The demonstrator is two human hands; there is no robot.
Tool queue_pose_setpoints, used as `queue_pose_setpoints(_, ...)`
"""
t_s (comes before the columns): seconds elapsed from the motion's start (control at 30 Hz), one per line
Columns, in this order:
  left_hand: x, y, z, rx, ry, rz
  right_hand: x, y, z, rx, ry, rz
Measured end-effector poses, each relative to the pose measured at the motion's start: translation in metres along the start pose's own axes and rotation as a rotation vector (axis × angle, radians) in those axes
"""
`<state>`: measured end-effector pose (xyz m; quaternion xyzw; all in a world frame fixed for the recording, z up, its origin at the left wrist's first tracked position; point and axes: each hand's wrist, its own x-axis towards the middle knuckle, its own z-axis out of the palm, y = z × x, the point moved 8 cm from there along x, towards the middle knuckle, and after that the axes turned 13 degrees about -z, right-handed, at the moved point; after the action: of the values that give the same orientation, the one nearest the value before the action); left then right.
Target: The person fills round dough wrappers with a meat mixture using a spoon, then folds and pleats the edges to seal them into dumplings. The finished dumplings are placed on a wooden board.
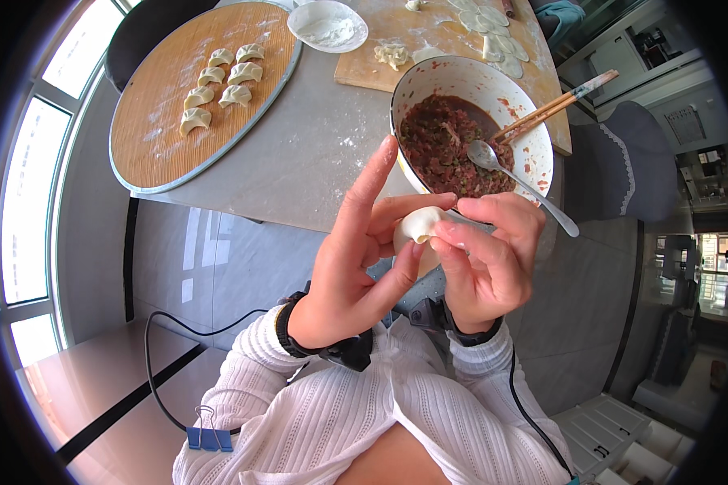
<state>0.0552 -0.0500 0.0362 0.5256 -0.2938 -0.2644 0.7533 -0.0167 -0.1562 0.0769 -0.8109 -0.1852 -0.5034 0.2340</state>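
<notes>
A pale, folded dumpling is held between my two hands in front of the table's near edge. My left hand grips its left side with the thumb below and a finger behind, while the index finger points up and away. On the other side, the thumb and fingers of my right hand pinch the dough edge. Just beyond my hands stands a white enamel bowl of minced meat filling. A metal spoon and wooden chopsticks rest in it, their handles over the rim.
At the left, a round slatted tray carries two rows of folded dumplings. A white bowl of flour sits beside it. Dough wrappers and a dough lump lie on a floured wooden board behind the filling bowl.
</notes>
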Motion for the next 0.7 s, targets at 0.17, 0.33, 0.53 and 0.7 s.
queue_pose_setpoints(0.17,-0.0008,-0.0016,0.0013,-0.026,0.010,-0.017,-0.0003,0.0008,0.0010,-0.036,-0.001,0.035)
queue_pose_setpoints(0.33,0.0002,0.0001,0.0001,-0.008,0.004,0.021,-0.0038,0.0064,0.0041,0.069,-0.011,0.090)
queue_pose_setpoints(0.53,-0.0011,-0.0031,-0.0054,-0.041,0.032,0.001,-0.0084,0.0087,0.0058,0.225,0.004,0.137)
queue_pose_setpoints(0.7,-0.0002,-0.0031,-0.0053,-0.077,0.006,0.014,-0.0040,0.0040,0.0060,0.211,0.029,0.118)
